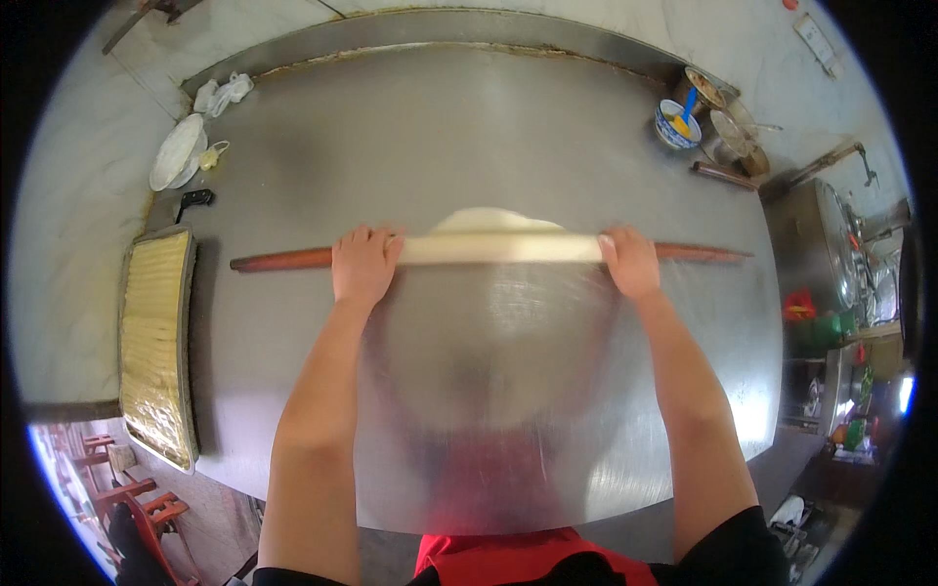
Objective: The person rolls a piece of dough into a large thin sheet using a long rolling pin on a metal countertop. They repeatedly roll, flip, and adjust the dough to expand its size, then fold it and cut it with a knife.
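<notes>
A long wooden rolling pin (pixel 282 259) lies crosswise over the steel worktop, its reddish tapered ends sticking out past both hands. Pale dough (pixel 498 247) is wrapped around its middle, and a rounded flap of the same sheet spreads flat just beyond it. My left hand (pixel 364 264) is on the pin at the left end of the wrapped dough, with fingers over the top. At the dough's right end my right hand (pixel 630 260) rests around the pin in the same way. Both hands are slightly blurred, so how tightly the fingers close is hard to see.
The steel worktop (pixel 469 132) has a raised back edge. A tray of pale strips (pixel 155 337) stands at the left, near a black-handled tool (pixel 196 198) and a white bowl (pixel 179 154). At the back right are a blue-and-white bowl (pixel 676 132), metal containers (pixel 729 139) and another wooden rod (pixel 722 176).
</notes>
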The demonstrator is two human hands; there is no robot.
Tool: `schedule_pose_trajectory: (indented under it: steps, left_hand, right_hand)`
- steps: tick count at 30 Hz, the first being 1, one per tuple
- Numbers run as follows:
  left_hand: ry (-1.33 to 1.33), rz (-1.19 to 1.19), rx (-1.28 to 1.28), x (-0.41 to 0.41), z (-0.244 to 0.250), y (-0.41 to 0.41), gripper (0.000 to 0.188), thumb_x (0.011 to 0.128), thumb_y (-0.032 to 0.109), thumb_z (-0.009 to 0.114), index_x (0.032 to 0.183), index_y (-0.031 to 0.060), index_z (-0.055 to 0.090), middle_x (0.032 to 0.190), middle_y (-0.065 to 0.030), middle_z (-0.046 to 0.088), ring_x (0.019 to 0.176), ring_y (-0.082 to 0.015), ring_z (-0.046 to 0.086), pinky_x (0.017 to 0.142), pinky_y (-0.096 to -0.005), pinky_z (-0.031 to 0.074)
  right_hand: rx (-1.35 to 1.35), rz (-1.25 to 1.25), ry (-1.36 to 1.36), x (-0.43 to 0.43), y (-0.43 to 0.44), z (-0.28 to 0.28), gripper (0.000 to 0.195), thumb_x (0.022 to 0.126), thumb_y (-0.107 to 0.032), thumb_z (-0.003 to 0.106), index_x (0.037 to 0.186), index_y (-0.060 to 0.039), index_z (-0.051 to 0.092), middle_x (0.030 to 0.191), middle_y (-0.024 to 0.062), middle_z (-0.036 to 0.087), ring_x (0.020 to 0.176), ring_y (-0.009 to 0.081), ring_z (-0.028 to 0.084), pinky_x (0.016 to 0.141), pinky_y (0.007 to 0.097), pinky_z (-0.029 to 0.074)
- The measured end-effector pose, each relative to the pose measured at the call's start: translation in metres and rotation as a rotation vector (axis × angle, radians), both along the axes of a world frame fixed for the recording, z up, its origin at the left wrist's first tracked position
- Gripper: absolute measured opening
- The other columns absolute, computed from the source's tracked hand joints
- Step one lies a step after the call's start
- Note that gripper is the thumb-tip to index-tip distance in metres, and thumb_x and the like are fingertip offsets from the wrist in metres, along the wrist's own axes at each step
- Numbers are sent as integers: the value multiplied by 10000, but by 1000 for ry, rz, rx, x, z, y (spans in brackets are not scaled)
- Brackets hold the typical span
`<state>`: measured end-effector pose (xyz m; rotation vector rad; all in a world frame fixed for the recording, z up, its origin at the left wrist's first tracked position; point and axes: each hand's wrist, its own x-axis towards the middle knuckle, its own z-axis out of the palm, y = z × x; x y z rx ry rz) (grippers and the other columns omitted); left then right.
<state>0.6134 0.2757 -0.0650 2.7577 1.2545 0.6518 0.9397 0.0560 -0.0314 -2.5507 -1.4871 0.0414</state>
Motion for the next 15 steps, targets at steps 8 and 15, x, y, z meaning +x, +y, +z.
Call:
schedule_pose_trajectory:
  steps: [8,15]
  left_hand:
    - [39,50,-88,-30,7,-48,244,835,298,504,935,89,581,901,-110,539,905,-279,481,858,-403,342]
    - [59,74,-123,-162,16,-246,340,755,332,510,974,90,608,956,-135,526,926,-315,475,871,-465,320]
  right_hand:
    - [59,26,-61,-22,-30,-7,301,849,-301,489,999,-53,569,947,137,534,956,318,472,880,427,339]
    - [163,115,75,-144,-225,-8,415,723,-263,545,1059,-21,532,980,167,514,970,343,444,876,500,291]
